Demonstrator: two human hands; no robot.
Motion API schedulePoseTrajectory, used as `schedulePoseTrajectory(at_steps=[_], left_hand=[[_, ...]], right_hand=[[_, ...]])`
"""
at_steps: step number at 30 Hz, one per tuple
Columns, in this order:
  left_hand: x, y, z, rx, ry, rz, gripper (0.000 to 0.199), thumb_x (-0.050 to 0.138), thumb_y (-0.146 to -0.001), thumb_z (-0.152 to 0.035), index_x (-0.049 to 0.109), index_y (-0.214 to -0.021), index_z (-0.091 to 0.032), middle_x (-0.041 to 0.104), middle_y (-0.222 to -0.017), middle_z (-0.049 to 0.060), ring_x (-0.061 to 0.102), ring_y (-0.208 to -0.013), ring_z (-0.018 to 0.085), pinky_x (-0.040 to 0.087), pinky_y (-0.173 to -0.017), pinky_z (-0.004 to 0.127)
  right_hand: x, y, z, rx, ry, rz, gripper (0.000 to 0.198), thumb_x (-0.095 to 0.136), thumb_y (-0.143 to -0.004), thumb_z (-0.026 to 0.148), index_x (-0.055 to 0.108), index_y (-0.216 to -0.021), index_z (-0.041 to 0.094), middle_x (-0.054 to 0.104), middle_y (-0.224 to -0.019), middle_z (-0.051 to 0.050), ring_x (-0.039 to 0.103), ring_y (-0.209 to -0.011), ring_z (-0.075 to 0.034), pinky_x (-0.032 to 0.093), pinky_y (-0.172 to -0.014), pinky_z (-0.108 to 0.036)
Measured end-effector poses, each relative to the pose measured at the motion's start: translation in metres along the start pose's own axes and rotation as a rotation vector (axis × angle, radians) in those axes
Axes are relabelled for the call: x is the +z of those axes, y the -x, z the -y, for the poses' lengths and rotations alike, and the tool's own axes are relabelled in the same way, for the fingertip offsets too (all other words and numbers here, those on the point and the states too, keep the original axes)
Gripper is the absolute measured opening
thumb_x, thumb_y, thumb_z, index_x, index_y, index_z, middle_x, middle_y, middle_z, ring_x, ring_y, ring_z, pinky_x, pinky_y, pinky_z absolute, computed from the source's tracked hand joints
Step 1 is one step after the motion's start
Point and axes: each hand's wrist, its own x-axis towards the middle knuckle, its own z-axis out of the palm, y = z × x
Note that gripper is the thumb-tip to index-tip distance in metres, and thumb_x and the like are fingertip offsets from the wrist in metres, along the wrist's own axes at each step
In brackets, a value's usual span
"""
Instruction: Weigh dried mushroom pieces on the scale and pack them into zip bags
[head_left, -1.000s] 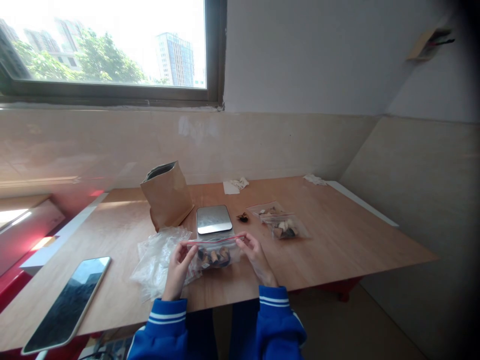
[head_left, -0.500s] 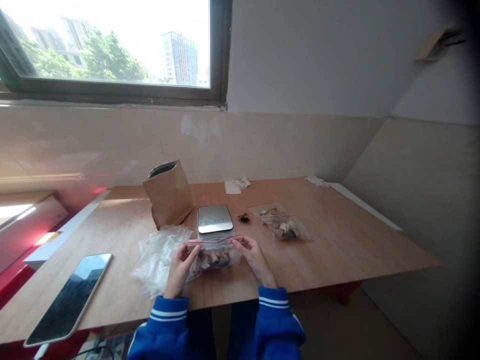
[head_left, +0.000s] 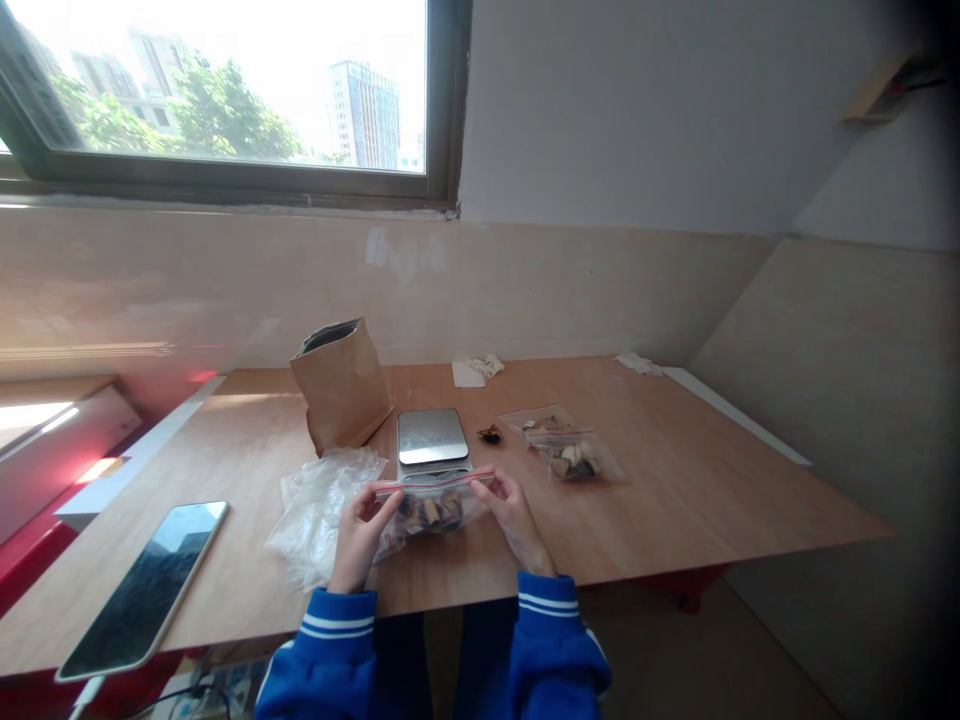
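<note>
Item: small zip bag (head_left: 431,505) of dark pieces, light, limp and slippery; we pinch its red seal strip at both ends, left hand (head_left: 358,535) and right hand (head_left: 514,515), fingers pressed together.

right hand (head_left: 516,512): fingertips moved a little right along the zip bag (head_left: 431,505) seal (red strip)
left hand (head_left: 360,535): barely shifted
view: drifted slightly left

My wooden table (head_left: 675,500) | on it: paper bag (head_left: 341,385) | scale (head_left: 432,438) | phone (head_left: 142,588) | empty plastic bags (head_left: 319,510) | filled zip bags (head_left: 566,448) | tissue scraps (head_left: 476,369)
</note>
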Motion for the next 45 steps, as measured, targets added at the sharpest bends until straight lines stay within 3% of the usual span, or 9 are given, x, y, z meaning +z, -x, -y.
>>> schedulePoseTrajectory(at_steps=[7,15,22,32,45], left_hand=[[0.002,0.0,0.0,-0.032,-0.006,0.084,0.031,0.067,-0.075,-0.038,0.066,-0.095,-0.015,0.071,-0.095,0.007,0.064,-0.095,0.022,0.049,-0.087,0.034],[0.004,0.0,0.006,-0.01,-0.027,0.047,0.029,0.068,-0.074,-0.035,0.067,-0.095,-0.016,0.07,-0.094,0.006,0.064,-0.093,0.021,0.049,-0.086,0.033],[0.006,0.001,0.002,0.046,-0.019,-0.021,0.021,0.072,-0.07,-0.032,0.07,-0.082,-0.015,0.069,-0.091,0.006,0.063,-0.091,0.019,0.049,-0.084,0.03],[0.012,0.005,0.0,0.071,-0.021,0.043,0.021,0.07,-0.072,-0.032,0.068,-0.084,-0.015,0.067,-0.088,0.005,0.062,-0.089,0.02,0.049,-0.081,0.03],[0.013,0.003,0.005,0.026,-0.058,0.042,0.025,0.069,-0.073,-0.035,0.069,-0.089,-0.015,0.068,-0.092,0.007,0.063,-0.089,0.021,0.05,-0.08,0.031]], right_hand=[[0.004,0.003,0.004,0.066,-0.059,0.097,0.029,0.067,-0.076,0.042,0.067,-0.095,0.02,0.07,-0.097,-0.005,0.063,-0.097,-0.021,0.045,-0.091,-0.034],[0.002,-0.002,-0.004,0.004,0.036,0.055,0.024,0.069,-0.075,0.038,0.068,-0.089,0.019,0.069,-0.089,-0.004,0.062,-0.089,-0.02,0.046,-0.085,-0.032],[0.002,-0.002,-0.002,-0.083,0.104,-0.004,0.019,0.071,-0.073,0.036,0.067,-0.078,0.018,0.067,-0.082,-0.002,0.061,-0.084,-0.018,0.046,-0.081,-0.029],[0.008,0.004,0.011,0.023,-0.038,0.149,0.026,0.067,-0.076,0.042,0.071,-0.09,0.02,0.071,-0.096,-0.006,0.064,-0.095,-0.022,0.048,-0.088,-0.034],[0.011,0.0,-0.006,-0.036,0.115,0.027,0.023,0.07,-0.073,0.04,0.07,-0.082,0.019,0.071,-0.084,-0.004,0.065,-0.083,-0.02,0.052,-0.078,-0.031]])
